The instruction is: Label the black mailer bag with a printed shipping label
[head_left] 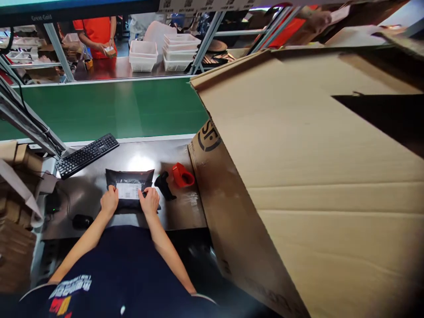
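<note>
At the far left, stacked cardboard pieces [15,194] lean beside the dark worktop [185,212], and a computer mouse [82,221] sits near the table's front edge, well left of the hands. A black keyboard [86,155] lies at an angle behind it, toward the green conveyor belt [109,108]. In the middle of the worktop lies a black parcel bag [130,187], flat, its long axis running left to right across the person's front, with a white label [128,191] on its upper face. The left hand [109,199] rests on the bag's left near corner, fingers flat and pressing down rather than closed around anything; the right hand [150,201] presses the same way on the right near corner, just beside the label's right edge. Both hands sit on the near side of the bag, so the bag extends away from them toward the belt, and each hand is about equally close to the label between them. Just right of the right hand, apart from it, a black handheld scanner [164,184] lies on the table, and a red tape dispenser [182,176] sits just beyond that. A big cardboard box [298,176] fills the right side, its flap touching the table edge. Across the belt, another person in an orange shirt [96,33] holds something small near white baskets [143,55].
</note>
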### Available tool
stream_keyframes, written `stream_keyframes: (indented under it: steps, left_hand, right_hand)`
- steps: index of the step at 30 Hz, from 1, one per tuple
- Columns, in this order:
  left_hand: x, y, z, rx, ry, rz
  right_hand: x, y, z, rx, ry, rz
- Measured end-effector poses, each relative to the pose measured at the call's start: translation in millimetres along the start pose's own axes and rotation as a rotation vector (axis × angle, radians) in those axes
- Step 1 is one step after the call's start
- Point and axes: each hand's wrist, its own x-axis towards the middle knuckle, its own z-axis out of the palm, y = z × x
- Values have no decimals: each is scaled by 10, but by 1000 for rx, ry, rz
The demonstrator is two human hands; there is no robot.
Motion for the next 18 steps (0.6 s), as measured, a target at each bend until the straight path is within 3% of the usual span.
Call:
stream_keyframes:
  steps: [2,4,6,8,13,18]
  left_hand:
    - [5,-5,-45,29,44,31]
    - [17,29,-40,57,100,236]
    - [35,72,42,91,84,492]
    - [48,78,172,122,22,588]
    - [134,-117,358,28,15,348]
    - [471,-262,143,-260,21,-8]
  right_hand:
    - [2,-37,-17,14,41,-50]
    - [-21,-136,17,69,10,-220]
    - [-60,-255,108,146,-89,-380]
    - [-98,-326,219,203,-175,-413]
    - [-80,-187,272,67,-251,-259]
    - [89,-6,48,103,-198,85]
